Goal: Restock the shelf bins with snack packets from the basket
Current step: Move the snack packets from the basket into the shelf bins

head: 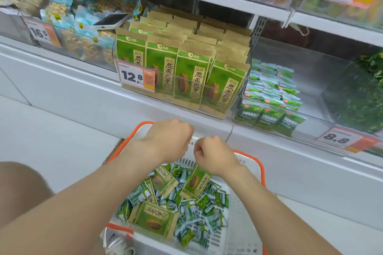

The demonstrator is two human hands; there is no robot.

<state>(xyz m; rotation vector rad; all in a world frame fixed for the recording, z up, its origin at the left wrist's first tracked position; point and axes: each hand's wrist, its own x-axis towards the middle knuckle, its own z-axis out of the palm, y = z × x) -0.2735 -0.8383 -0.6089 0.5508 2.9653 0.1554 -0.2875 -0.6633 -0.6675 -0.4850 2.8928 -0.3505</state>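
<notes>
Shelf bin [226, 113]: is brimming with green seed packets [186, 76].
Basket [240, 234]: is holding loose packets.
Left hand [170, 141]: fingers are curling together, nothing visible inside.
Right hand [213, 155]: fingers are curling over one seed packet [195, 182]; grip unclear.

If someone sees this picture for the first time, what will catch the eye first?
The left hand and right hand hover with curled fingers over the basket at bottom centre, which is full of small green packets. Behind them, in the middle bin, tall packets stand in tight rows behind a price tag reading 12.8.
</notes>
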